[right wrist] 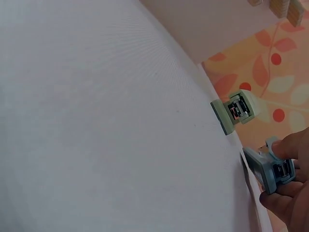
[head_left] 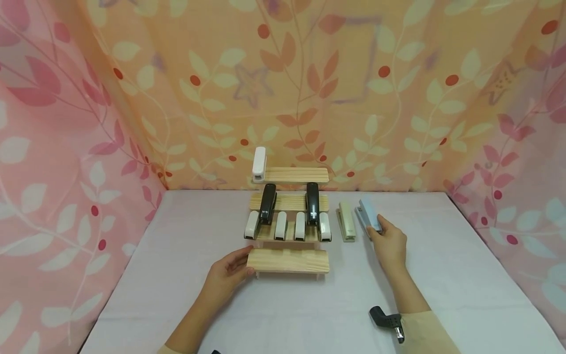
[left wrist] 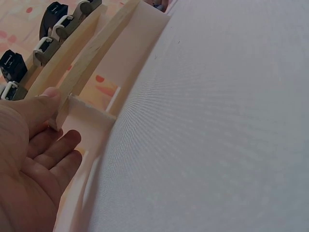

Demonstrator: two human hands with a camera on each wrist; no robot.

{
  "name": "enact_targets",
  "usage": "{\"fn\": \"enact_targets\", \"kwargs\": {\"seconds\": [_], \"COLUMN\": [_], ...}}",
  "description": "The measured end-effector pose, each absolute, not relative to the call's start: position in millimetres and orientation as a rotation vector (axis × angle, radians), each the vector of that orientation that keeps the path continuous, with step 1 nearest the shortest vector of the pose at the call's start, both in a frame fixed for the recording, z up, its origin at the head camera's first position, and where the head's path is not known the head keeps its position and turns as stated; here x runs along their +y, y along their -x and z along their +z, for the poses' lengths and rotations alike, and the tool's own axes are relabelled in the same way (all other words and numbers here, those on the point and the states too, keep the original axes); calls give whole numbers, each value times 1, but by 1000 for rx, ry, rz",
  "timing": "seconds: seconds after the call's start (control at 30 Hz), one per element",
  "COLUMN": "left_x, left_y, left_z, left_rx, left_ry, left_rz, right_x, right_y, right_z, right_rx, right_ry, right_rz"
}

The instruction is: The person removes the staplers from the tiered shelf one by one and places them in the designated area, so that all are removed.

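Observation:
A tiered wooden rack (head_left: 288, 260) stands mid-table, and my left hand (head_left: 229, 273) pinches the left end of its lowest board. In the left wrist view the thumb of this hand (left wrist: 34, 145) lies on the board's end, with the other fingers bent below. My right hand (head_left: 389, 243) grips a light blue stapler (head_left: 370, 215) by its near end, to the right of the rack. Between it and the rack stands a pale green stapler (head_left: 347, 222). The right wrist view shows the blue stapler (right wrist: 273, 169) between thumb and fingers, close over the table, beside the green stapler (right wrist: 236, 110).
On the rack's upper tiers stand a white stapler (head_left: 259, 164), two black staplers (head_left: 268, 204) and a row of several smaller white staplers (head_left: 281, 226). A black angled object with a metal tip (head_left: 385, 318) shows beside my right sleeve. Patterned curtains (head_left: 283, 98) enclose the table.

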State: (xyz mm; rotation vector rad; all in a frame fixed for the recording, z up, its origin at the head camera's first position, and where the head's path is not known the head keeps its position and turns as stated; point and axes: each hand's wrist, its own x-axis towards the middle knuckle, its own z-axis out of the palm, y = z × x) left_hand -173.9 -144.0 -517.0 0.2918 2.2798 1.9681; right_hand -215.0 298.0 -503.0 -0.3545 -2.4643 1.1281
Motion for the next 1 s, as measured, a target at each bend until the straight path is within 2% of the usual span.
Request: {"fn": "enact_targets", "kwargs": {"seconds": [0.53, 1.0], "left_x": [-147, -143], "left_y": [170, 171], "left_z": [-517, -512], "left_rx": [2292, 2294], "left_ry": [-300, -340], "left_rz": [1965, 1977], "right_x": [295, 298], "right_y": [215, 213], "right_z": [-513, -506], "right_rx": [-2543, -2612], "right_ry": [364, 306], "right_rz": [1027, 948]}}
